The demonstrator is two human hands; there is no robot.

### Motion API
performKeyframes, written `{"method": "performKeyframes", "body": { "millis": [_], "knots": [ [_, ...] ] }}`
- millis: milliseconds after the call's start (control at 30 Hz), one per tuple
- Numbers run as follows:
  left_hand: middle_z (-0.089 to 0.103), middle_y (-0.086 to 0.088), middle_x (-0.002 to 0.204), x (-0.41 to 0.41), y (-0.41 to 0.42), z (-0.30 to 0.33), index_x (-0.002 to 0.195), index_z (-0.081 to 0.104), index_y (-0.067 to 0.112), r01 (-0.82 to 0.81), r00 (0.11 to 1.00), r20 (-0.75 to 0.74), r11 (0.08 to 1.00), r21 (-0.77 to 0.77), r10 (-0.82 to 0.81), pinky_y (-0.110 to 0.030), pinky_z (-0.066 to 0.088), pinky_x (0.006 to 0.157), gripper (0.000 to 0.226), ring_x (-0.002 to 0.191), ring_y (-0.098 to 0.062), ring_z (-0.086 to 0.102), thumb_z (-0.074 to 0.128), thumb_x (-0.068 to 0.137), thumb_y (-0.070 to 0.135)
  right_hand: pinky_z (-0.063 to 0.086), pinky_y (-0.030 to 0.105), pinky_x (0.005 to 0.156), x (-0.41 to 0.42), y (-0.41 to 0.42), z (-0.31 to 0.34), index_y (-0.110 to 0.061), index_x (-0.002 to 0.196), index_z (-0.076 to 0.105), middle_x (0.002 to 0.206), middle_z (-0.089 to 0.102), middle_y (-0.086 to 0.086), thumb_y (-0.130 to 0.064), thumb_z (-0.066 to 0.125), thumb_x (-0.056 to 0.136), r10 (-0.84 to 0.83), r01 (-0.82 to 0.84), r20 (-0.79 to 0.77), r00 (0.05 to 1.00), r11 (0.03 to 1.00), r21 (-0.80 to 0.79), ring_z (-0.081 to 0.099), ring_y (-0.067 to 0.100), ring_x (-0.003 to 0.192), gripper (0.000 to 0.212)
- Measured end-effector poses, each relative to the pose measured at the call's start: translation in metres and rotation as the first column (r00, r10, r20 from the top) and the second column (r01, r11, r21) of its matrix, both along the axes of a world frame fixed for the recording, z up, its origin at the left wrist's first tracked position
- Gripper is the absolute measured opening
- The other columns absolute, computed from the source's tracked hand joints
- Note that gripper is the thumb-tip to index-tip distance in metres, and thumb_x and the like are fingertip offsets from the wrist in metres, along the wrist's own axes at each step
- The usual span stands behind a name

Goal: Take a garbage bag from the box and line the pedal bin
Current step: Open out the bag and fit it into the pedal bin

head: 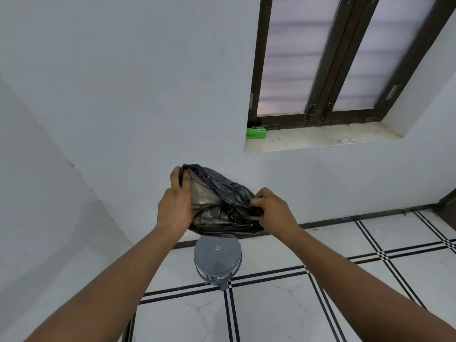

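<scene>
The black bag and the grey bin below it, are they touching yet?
Cannot tell. In the head view the garbage bag, held in the left hand and right hand, overlaps the pedal bin lid's far edge, hiding any gap.

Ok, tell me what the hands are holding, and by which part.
Both hold the black garbage bag by its top edge: left hand at one end, right hand at the other.

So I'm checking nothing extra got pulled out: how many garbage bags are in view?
1: a black garbage bag held between the left hand and right hand, above the pedal bin. More may be hidden inside the green box on the window sill.
</scene>
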State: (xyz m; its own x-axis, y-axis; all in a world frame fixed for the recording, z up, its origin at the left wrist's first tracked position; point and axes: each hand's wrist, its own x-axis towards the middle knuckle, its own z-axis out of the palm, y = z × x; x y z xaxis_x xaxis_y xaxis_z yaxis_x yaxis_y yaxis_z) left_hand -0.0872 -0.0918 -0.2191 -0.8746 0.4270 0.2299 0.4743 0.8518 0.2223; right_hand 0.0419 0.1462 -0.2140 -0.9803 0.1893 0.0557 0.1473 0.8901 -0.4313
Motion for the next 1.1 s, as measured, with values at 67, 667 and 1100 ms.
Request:
{"method": "performKeyframes", "body": {
  "millis": [67, 667, 1100],
  "knots": [
    [-0.006, -0.009, 0.17, -0.004, -0.009, -0.01, 0.161, 0.017, 0.007, 0.061, 0.998, -0.018, 0.995, -0.076, -0.063, -0.039, 0.049, 0.056, 0.103, 0.067, -0.028, 0.053, 0.076, 0.077, 0.004, 0.05, 0.029, 0.085, -0.005, 0.004, 0.0, -0.019, 0.109, 0.079, 0.122, 0.06, -0.004, 0.011, 0.06, 0.079, 0.096, -0.097, 0.021, 0.995, 0.995, 0.025, 0.065, 0.023, 0.105, 0.047],
    [0.043, -0.01, 0.153, -0.019, -0.028, -0.056, 0.152, 0.037, 0.016, 0.31, 0.892, 0.438, 0.855, -0.417, -0.11, -0.039, 0.059, 0.078, 0.08, 0.1, -0.029, 0.068, 0.07, 0.079, 0.018, 0.056, 0.038, 0.082, -0.026, -0.018, -0.012, -0.005, 0.135, 0.054, 0.142, 0.051, 0.015, -0.007, 0.057, 0.09, -0.136, -0.018, 0.464, 0.875, 0.95, 0.312, 0.064, 0.033, 0.104, 0.045],
    [0.013, -0.01, 0.168, -0.003, -0.045, -0.053, 0.158, 0.026, 0.012, 0.072, 0.997, 0.035, 0.968, -0.239, -0.065, -0.038, 0.047, 0.055, 0.095, 0.069, -0.031, 0.062, 0.07, 0.075, 0.003, 0.058, 0.038, 0.079, -0.02, -0.029, -0.04, -0.007, 0.151, 0.038, 0.161, 0.029, 0.008, -0.004, 0.063, 0.085, -0.101, 0.035, 0.149, 0.984, 0.92, 0.391, 0.06, 0.028, 0.098, 0.071]
  ]
}}
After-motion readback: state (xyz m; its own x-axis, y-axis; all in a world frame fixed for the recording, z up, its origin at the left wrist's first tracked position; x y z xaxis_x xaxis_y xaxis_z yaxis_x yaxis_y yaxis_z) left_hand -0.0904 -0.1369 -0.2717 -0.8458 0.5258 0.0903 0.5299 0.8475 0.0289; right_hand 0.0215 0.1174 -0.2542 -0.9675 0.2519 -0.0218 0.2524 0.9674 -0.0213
